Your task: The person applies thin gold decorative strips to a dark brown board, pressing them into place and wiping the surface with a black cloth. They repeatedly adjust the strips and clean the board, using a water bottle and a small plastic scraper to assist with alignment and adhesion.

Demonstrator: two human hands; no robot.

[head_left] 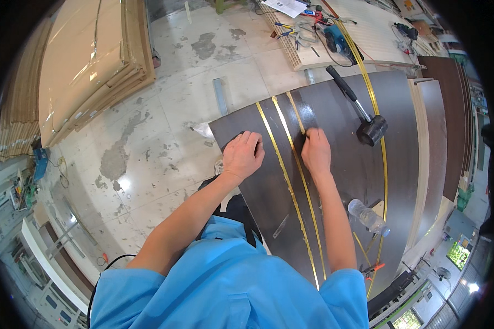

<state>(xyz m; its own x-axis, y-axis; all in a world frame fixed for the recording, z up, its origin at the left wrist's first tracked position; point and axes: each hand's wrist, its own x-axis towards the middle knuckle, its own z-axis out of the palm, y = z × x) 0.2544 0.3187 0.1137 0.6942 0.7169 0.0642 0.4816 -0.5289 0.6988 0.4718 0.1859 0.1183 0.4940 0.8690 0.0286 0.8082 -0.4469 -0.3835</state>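
Note:
A dark brown panel (346, 164) lies in front of me, with gold strips (284, 170) running along it. My left hand (244, 154) is near the panel's left edge, its fingers curled down; something dark shows by the fingertips, too hidden to name. On the panel, my right hand (316, 152) pinches at the near end of a shorter gold strip (295, 109), right of two longer ones. A black-headed rubber mallet (372, 130) lies beyond my right hand. A clear plastic bottle (368, 216) lies on its side by my right forearm.
A long loose gold strip (383, 156) crosses the panel's right side under the mallet. Stacked boards (431, 137) stand at the right. A teal power tool (339, 43) and pliers (286, 28) lie on a pale panel at the back. Large wrapped cardboard stacks (85, 60) fill the far left.

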